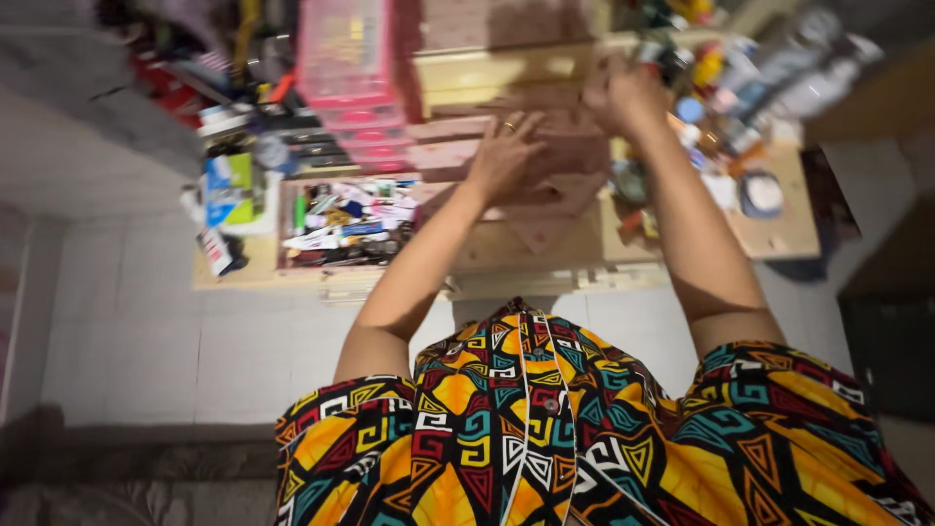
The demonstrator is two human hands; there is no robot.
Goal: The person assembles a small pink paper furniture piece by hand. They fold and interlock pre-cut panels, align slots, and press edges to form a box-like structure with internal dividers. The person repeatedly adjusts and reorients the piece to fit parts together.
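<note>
Now the left hand (502, 151) lies flat, fingers spread, on brown card sheets (560, 190) right of the tray (346, 224); the right hand (623, 97), blurred, grips the sheets' far edge.

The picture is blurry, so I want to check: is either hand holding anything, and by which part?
The left hand lies flat on brownish cardboard pieces, gripping nothing. The right hand is at their upper edge; the blur hides whether it grips.

Single head-worn view, looking steeply down and forward

The camera sits above the person's patterned shirt (545, 429), close to the chest, facing along both outstretched arms to the worktop (545, 255) beyond; white floor tiles (146, 321) fill the left, and the far edges blur.
</note>
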